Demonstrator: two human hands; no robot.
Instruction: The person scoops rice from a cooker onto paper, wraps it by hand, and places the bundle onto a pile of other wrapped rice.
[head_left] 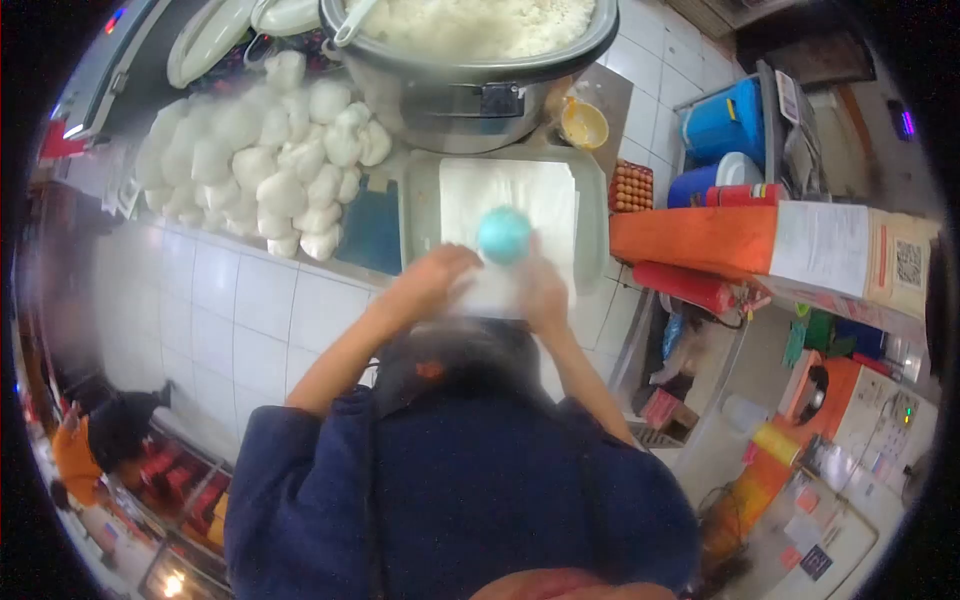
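A round turquoise thing, which looks like an upturned small bowl (503, 236), sits on a stack of white paper sheets (462, 200). The paper lies in a pale grey-green tray (420, 215). To the lower left of the turquoise bowl is my left hand (440, 277), its fingers loosely bent and apart, with nothing seen in them. My right hand (545, 292) is at the bowl's lower right over the paper. Motion smears its fingers, so whether they grip the bowl's edge cannot be made out.
Behind the tray stands a large rice cooker (430, 110) full of white rice (480, 30), with a white scoop handle (355, 20) at its rim. White rounded bundles (270, 160) are piled left. A yellow bowl (584, 124), eggs (631, 187) and a fire extinguisher (685, 287) are right.
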